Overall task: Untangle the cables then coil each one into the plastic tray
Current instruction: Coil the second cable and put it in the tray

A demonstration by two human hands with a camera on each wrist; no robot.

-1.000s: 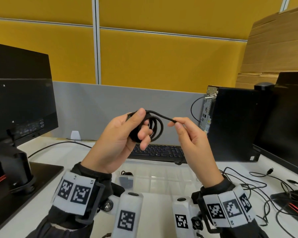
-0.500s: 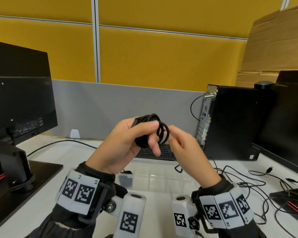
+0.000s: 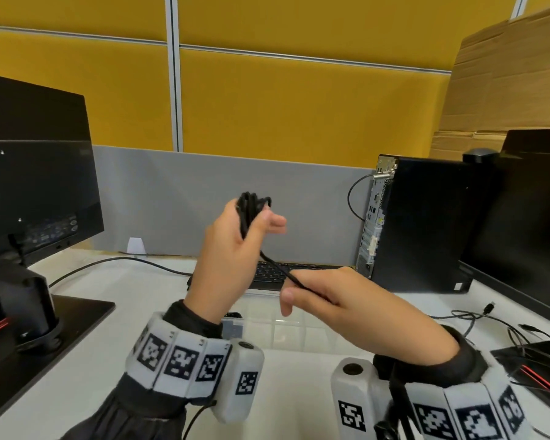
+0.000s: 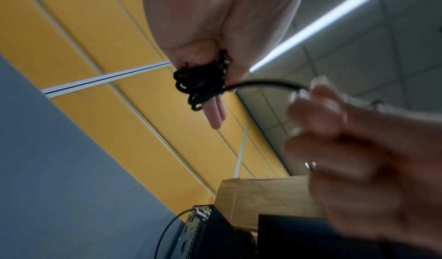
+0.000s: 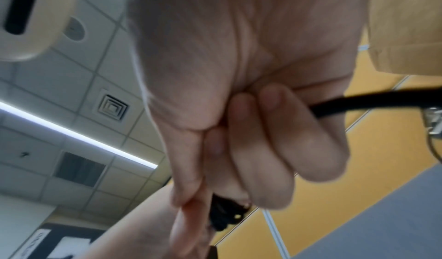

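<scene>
Above the bench (image 3: 146, 328), the left hand (image 3: 226, 249) grips a coiled black cable (image 3: 251, 208) while the right hand (image 3: 340, 300) pinches its tail (light, limp, springy, best held across all loops), over the plastic tray (image 3: 299, 325).

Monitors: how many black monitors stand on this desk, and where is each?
2. One monitor stands at the left edge, back side toward the camera. The other monitor stands at the right edge, beside the computer tower. More may be outside the picture.
</scene>
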